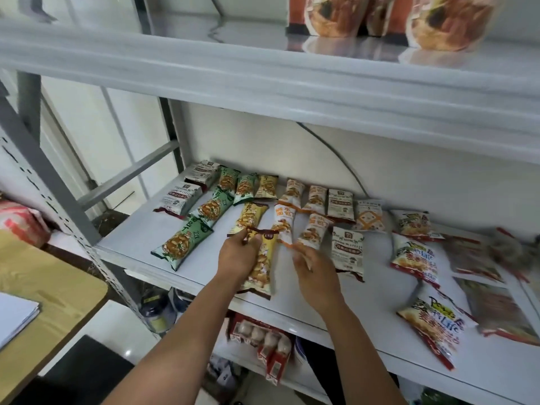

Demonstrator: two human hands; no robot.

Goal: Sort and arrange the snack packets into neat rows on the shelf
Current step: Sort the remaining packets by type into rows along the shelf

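Observation:
Many snack packets lie flat on the white shelf (pixel 131 241). Green packets (pixel 181 244) run in a slanted column at the left, with yellow packets (pixel 249 217) beside them. My left hand (pixel 238 254) pinches the top end of a long yellow packet (pixel 263 266) near the shelf's front. My right hand (pixel 314 268) touches the lower end of an orange-and-white packet (pixel 312 230), fingers curled at its edge. More orange-and-white packets (pixel 285 223) lie just behind. White-and-brown packets (pixel 347 248) rest to the right of my right hand.
Red-and-white chip bags (pixel 416 257) and clear packets (pixel 502 311) are scattered at the right. The upper shelf (pixel 263 74) overhangs closely, holding large noodle bags (pixel 450 19). A grey upright post (pixel 52 176) stands at the left. A wooden table (pixel 43 285) sits lower left.

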